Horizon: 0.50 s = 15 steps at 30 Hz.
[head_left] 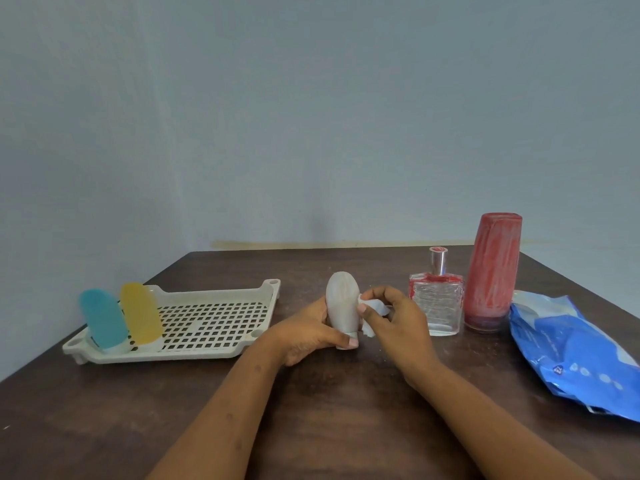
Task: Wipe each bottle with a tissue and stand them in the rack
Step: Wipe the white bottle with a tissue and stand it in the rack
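While the left hand (pixel 311 336) grips the white bottle (pixel 343 306) from the left side, the right hand (pixel 394 323) pinches a small white tissue (pixel 375 306) and presses it on the bottle's right side. Both hands are in the middle of the frame. The white bottle is upright with its cap at the bottom, and the left thumb lies across the cap. I cannot tell if the cap touches the surface (pixel 346 410).

To the left is a pale rack (pixel 214 320) with a floor full of square holes. A blue bottle (pixel 104 320) and a yellow bottle (pixel 141 313) stand in the rack's left end, side by side, each on its white cap, both tipped a little to the left.

To the right of the hands, a clear glass bottle (pixel 437 303) with a silver neck stands on the dark brown surface. Just beside it, further right, is a tall red bottle (pixel 491 271). At the right edge of the frame lies a crinkled blue packet (pixel 571 351). Behind it all is a plain grey-blue wall (pixel 311 116).
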Available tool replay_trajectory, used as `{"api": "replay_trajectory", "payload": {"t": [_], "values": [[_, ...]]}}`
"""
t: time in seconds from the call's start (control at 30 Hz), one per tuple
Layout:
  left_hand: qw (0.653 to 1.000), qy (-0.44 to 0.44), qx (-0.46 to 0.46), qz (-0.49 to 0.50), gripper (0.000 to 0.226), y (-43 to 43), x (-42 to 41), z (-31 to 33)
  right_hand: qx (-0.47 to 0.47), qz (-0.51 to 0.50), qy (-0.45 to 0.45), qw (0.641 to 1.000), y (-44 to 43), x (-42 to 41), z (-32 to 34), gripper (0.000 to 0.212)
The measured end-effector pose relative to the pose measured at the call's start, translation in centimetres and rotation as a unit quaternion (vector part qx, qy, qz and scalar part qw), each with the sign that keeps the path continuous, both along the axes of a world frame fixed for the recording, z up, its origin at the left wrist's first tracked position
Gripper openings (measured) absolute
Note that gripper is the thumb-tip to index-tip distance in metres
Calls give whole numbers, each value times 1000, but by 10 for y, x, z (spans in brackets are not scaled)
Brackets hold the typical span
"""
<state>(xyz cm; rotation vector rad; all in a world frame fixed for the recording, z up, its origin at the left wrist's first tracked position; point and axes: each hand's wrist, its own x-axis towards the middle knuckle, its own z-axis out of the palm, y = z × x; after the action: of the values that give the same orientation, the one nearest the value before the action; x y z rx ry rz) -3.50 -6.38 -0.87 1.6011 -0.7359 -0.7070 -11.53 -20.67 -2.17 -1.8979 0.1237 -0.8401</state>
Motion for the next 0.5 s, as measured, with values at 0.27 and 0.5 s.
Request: {"api": "replay_trajectory", "payload": {"t": [0.27,0.5], "values": [[1000,-6,6,-14,62,0,-1,3,-21,-14,-29,999,-2,3,4,13],[1000,8,6,-9,58,1,0,2,-47,-14,-19,999,-2,-1,3,8]]}}
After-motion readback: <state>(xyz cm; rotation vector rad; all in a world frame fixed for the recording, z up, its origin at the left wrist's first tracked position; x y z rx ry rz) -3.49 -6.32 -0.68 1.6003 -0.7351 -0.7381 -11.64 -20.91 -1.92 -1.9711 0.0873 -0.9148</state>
